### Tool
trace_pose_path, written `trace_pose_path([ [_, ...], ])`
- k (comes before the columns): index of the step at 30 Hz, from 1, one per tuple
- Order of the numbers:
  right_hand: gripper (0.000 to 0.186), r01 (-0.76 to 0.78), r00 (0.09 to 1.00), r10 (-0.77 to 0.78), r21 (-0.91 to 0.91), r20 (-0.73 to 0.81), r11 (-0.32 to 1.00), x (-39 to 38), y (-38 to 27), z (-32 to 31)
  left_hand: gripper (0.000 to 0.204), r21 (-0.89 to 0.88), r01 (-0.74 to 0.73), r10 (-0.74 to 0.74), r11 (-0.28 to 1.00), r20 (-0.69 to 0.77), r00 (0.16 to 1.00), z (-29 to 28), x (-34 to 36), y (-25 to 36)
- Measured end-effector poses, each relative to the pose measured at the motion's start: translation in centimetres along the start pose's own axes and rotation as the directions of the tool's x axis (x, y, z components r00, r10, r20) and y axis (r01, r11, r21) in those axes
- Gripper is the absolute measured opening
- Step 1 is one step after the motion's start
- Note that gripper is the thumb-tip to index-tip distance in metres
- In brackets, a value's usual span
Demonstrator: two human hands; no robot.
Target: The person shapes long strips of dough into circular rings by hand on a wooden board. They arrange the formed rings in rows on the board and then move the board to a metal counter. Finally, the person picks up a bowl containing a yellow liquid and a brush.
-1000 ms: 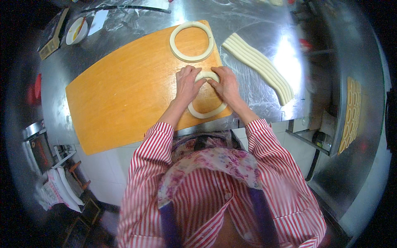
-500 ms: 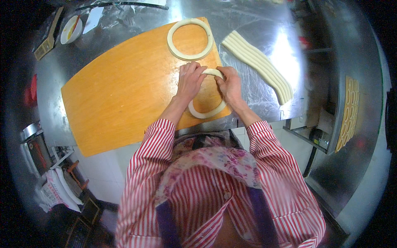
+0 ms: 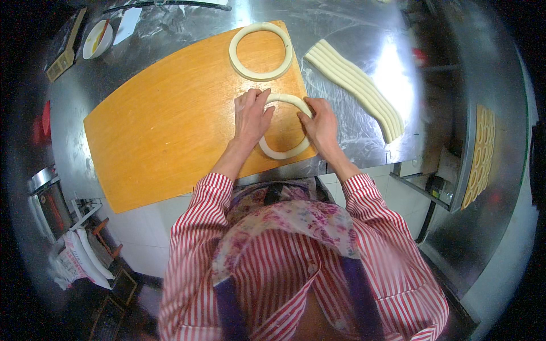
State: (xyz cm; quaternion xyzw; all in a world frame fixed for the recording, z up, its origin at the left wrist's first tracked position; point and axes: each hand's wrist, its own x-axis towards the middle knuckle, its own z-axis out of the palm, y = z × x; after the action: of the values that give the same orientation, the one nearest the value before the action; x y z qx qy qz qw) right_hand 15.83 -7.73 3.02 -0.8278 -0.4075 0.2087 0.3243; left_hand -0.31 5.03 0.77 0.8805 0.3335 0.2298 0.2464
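Note:
On the wooden board (image 3: 170, 125), a pale dough ring (image 3: 283, 156) lies near the right edge, with a joint visible at its top. My left hand (image 3: 250, 116) is closed on the ring's left side, fingers curled over it. My right hand (image 3: 319, 122) grips the ring's right side with thumb and fingers. Farther back on the board lies another dough ring (image 3: 260, 77). To the right, several long dough strips (image 3: 355, 91) lie side by side on the steel table.
A white bowl (image 3: 96, 40) with yellow liquid and a utensil stands at the back left of the steel table (image 3: 187, 28). At the far right is a tray (image 3: 479, 153) of several looped pieces. Bags (image 3: 85, 256) lie at the lower left, below table height.
My hands have moved apart from the ring's top, my left toward the left and my right toward the right and down its sides. The top of the ring now shows more.

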Motion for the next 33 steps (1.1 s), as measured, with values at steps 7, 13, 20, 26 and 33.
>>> trace_pose_path([
  [7, 0.031, 0.020, 1.000, -0.020, 0.044, -0.003, 0.999, 2.3, 0.2, 1.9, 0.041, -0.013, -0.075, 0.076, 0.997, 0.120, 0.990, 1.4, 2.5, -0.4],
  [13, 0.042, 0.089, 0.995, -0.088, 0.020, -0.048, 0.996, 0.0, 2.7, 1.7, 0.056, 0.057, 0.085, -0.090, 0.995, 0.093, 0.992, -1.1, -0.7, 1.3],
  [20, 0.048, -0.055, 0.998, 0.050, 0.102, 0.049, 0.993, -1.1, 1.8, 0.6, 0.053, 0.011, 0.185, -0.185, 0.983, -0.039, 0.982, 0.2, -3.1, 0.1],
  [26, 0.047, 0.138, 0.975, -0.133, -0.016, 0.179, 0.990, -2.7, 0.9, -1.1, 0.045, -0.013, 0.091, -0.092, 0.996, -0.070, 0.993, -0.8, -4.0, 1.2],
  [33, 0.034, 0.572, 0.759, -0.496, -0.068, 0.422, 0.817, -6.3, 2.4, -1.9, 0.033, -0.182, -0.295, 0.342, 0.938, 0.345, 0.874, -4.0, -7.2, 1.2],
])
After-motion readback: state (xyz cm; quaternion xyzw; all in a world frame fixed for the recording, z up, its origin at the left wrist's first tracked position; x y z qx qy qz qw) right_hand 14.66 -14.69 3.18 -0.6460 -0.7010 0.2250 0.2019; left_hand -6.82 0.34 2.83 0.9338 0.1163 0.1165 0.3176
